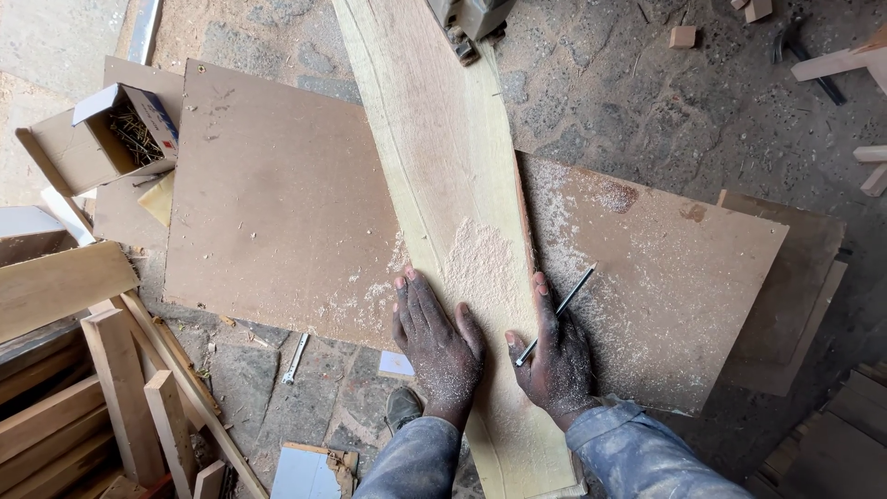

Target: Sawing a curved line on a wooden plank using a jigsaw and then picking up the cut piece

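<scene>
A long pale wooden plank [434, 139] runs from the top of the head view down to me, lying across a flat brown hardboard sheet [277, 203]. A heap of sawdust [480, 263] sits on the plank just above my hands. My left hand [436, 346] presses flat on the plank's left side, fingers spread and dusted with sawdust. My right hand [552, 356] rests on the plank's right edge and holds a thin dark pencil [559, 310] that points up and to the right over the hardboard.
An open cardboard box of nails [115, 134] stands at the left. Timber offcuts [111, 388] pile up at the lower left. A power tool [467, 23] sits on the plank's far end. Small wood blocks [682, 35] and sticks lie on the stone floor at the upper right.
</scene>
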